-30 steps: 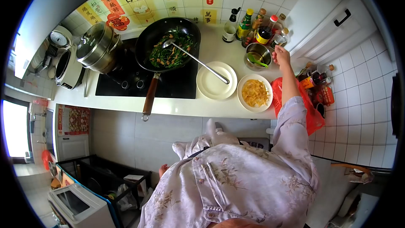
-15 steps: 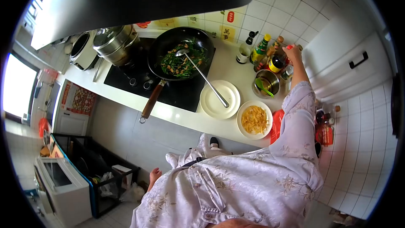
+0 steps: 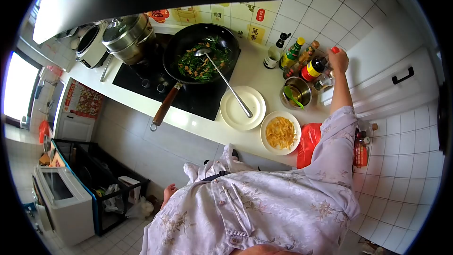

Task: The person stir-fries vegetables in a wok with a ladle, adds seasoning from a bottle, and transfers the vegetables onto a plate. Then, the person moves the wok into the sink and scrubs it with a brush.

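Note:
My right hand is closed at the back right of the counter, round the top of a red-capped bottle whose body is mostly hidden. Just left of it stands a dark bottle with a red and yellow label, and a small clear jar sits below. A steel pot in front holds a green spoon. My left hand hangs low at my side, fingers loosely curled and apart, holding nothing.
Greens cook in a black wok on the hob, with a steel ladle leaning across to a white plate. A bowl of yellow strips and a red plastic bag are nearby. A steamer pot stands left.
My right hand has shifted right, the red cap moving with it, and more of the dark bottle shows. The whole view has turned slightly. My left hand still hangs at my side.

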`<state>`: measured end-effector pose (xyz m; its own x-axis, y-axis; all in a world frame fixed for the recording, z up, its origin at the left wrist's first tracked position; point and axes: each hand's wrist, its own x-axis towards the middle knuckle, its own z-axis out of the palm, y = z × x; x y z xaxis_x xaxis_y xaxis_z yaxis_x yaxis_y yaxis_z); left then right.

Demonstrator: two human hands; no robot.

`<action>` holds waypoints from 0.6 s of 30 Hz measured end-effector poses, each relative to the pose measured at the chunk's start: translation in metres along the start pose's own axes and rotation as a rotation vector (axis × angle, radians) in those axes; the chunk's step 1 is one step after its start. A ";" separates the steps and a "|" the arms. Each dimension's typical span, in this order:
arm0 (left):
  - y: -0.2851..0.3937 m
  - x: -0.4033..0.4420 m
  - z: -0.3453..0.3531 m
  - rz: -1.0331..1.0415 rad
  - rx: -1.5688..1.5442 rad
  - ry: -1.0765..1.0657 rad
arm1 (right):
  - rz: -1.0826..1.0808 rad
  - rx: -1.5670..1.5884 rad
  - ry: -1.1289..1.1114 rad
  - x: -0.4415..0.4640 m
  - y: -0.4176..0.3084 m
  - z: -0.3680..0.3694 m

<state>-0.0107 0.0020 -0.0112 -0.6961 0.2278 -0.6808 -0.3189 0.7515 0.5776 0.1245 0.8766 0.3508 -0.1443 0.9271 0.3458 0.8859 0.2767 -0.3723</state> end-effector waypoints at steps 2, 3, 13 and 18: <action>0.011 0.007 -0.005 0.025 0.179 0.019 | -0.016 -0.004 0.014 0.007 -0.004 -0.014; -0.002 0.026 -0.009 -0.013 -0.004 0.005 | -0.038 -0.004 0.027 0.007 -0.007 -0.023; 0.125 -0.025 -0.071 0.267 -0.096 0.082 | -0.257 0.078 0.206 -0.032 -0.079 -0.136; 0.276 -0.085 -0.090 0.666 -0.173 0.014 | -0.403 0.200 0.143 -0.078 -0.126 -0.187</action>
<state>-0.0973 0.1342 0.2467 -0.7875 0.5977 -0.1502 0.0826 0.3438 0.9354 0.1070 0.7218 0.5320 -0.3850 0.6953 0.6069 0.6673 0.6640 -0.3374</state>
